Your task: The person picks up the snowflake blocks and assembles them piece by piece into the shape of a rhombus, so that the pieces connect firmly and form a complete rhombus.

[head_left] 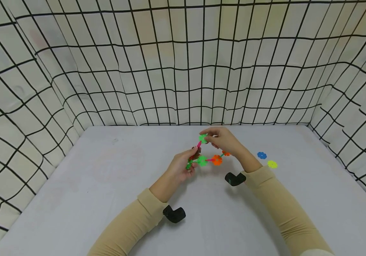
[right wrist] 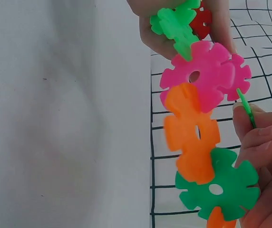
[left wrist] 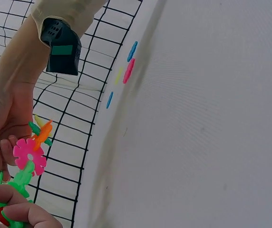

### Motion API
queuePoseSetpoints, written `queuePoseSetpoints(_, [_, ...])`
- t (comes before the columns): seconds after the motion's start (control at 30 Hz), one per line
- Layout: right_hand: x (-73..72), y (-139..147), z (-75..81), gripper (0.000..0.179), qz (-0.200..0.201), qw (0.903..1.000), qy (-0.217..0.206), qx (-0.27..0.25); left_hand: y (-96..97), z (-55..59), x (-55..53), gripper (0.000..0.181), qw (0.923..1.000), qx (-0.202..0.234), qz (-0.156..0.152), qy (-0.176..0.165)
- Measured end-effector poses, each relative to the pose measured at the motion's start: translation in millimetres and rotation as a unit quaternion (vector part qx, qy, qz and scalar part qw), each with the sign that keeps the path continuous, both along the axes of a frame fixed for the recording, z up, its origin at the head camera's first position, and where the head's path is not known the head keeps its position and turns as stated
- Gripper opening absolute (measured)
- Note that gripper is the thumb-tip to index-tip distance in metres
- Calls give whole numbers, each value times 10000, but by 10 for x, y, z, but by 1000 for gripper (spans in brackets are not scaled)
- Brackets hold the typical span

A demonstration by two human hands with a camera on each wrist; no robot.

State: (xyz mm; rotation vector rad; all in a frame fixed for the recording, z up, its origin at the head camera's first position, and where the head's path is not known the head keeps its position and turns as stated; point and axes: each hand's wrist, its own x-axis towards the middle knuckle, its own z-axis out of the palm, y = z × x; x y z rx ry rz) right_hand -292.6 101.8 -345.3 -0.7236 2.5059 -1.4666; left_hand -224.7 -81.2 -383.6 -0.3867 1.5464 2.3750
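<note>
Notched plastic flower discs, joined edge to edge, form a chain. My left hand [head_left: 180, 166] grips one end, with a bright green disc [right wrist: 174, 23] and part of a red disc [right wrist: 203, 21] between its fingers. From there the chain runs on through a pink disc [right wrist: 186, 78], an orange disc [right wrist: 193, 133] and a dark green disc [right wrist: 217, 185]. A second pink disc [right wrist: 236, 76] sticks out sideways from the chain. My right hand [head_left: 224, 139] pinches a single green disc [head_left: 203, 138], its edge right at that side pink disc.
On the white table [head_left: 106, 185] a loose blue disc [head_left: 261, 155] and yellow disc [head_left: 272, 164] lie right of my right forearm. The left wrist view also shows a loose pink disc [left wrist: 129, 71]. Black-grid white walls [head_left: 186, 71] enclose the table. Black devices [head_left: 174, 214] sit at both wrists.
</note>
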Motion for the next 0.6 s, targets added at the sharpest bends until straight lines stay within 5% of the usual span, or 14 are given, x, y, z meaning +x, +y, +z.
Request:
queuePoseSetpoints(0.17, [20,11,-5,27,-132,9997,-139,-124,24,3,-13,38,10000,-49,-54,26])
queuePoseSetpoints(0.6, [77,82,-9,26,-198,9997,-153,10,60,3,19,30,9987,-449,-227,27])
